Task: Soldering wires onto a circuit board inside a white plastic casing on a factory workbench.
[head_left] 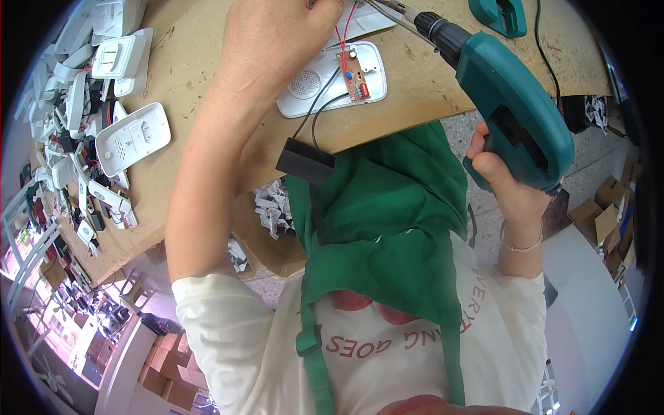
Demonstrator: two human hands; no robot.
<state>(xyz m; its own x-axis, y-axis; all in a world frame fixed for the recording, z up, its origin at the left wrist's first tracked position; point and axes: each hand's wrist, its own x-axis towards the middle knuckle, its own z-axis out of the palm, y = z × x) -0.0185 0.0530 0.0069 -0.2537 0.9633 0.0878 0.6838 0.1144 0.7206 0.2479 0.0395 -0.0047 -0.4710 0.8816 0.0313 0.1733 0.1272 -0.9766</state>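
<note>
head, left hand cropped, right hand gripping drill

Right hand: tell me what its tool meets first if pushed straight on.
Likely the white plastic piece beside the left hand, met by the tip of the teal tool; depth near the picture's top edge is unclear.

Bare tabletop opening a lane between heaped white casings and the left forearm, a green power drill barring the right side, a wired black box obstructing the near edge
</note>
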